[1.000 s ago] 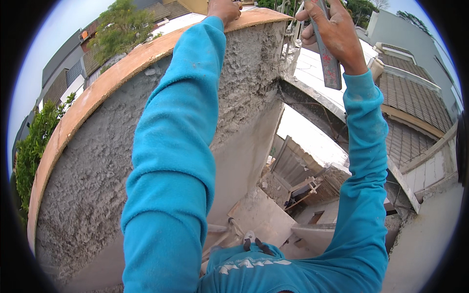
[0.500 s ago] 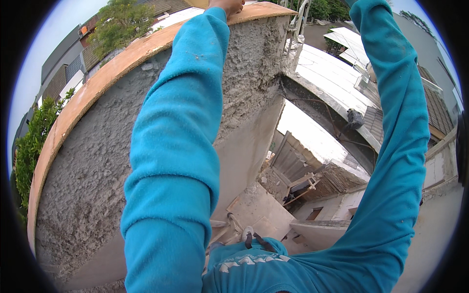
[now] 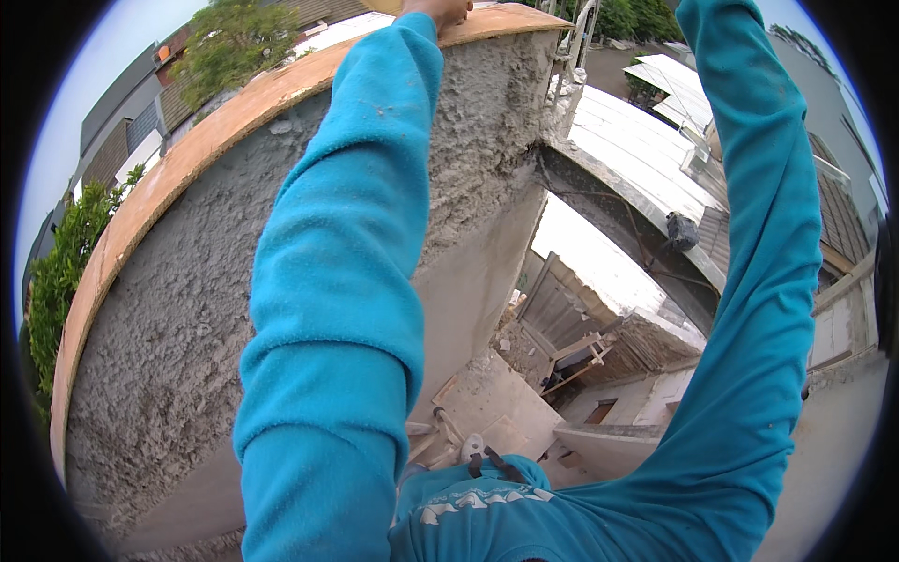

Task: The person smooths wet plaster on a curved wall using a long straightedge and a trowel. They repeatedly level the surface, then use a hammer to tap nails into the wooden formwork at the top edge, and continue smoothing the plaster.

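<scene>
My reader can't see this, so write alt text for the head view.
Two blue sleeves stretch forward: the left hand is at an orange-brown board topping a rough grey wall; the right hand is out of frame. White roofs and trees lie beyond.

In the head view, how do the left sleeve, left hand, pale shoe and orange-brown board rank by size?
1. Left sleeve
2. Orange-brown board
3. Left hand, partly cut off
4. Pale shoe
</scene>
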The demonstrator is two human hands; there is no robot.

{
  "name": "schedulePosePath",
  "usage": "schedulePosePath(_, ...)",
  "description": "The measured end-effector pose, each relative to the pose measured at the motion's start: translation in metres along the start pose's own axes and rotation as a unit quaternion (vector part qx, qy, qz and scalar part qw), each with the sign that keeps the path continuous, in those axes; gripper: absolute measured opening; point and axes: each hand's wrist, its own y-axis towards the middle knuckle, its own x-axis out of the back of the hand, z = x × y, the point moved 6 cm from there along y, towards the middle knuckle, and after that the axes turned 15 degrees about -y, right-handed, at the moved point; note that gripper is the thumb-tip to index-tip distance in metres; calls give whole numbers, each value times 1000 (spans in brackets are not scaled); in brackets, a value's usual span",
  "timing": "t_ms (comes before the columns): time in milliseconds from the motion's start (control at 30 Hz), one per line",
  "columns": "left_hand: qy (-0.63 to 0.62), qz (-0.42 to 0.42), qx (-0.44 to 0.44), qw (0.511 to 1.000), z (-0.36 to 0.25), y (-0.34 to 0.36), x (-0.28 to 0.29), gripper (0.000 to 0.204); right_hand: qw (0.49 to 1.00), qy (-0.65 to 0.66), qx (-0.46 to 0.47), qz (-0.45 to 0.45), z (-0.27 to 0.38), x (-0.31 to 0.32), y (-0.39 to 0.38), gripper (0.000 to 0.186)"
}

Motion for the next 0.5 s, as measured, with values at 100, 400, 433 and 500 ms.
schedulePosePath(100,11,13,1,1000,-13,5,8,27,941,-279,185,44,-15,-35,14,53)
schedulePosePath(400,126,-15,-26,992,26,3,-24,17,998,-6,59,16,2,16,23,49)
schedulePosePath(433,93,-7,-17,995,13,8,-25,18,995,-8,90,-51,-20,6,46,48)
schedulePosePath(500,42,19,4,999,0,12,-22,19,983,-71,147,-79,-35,-15,48,46)
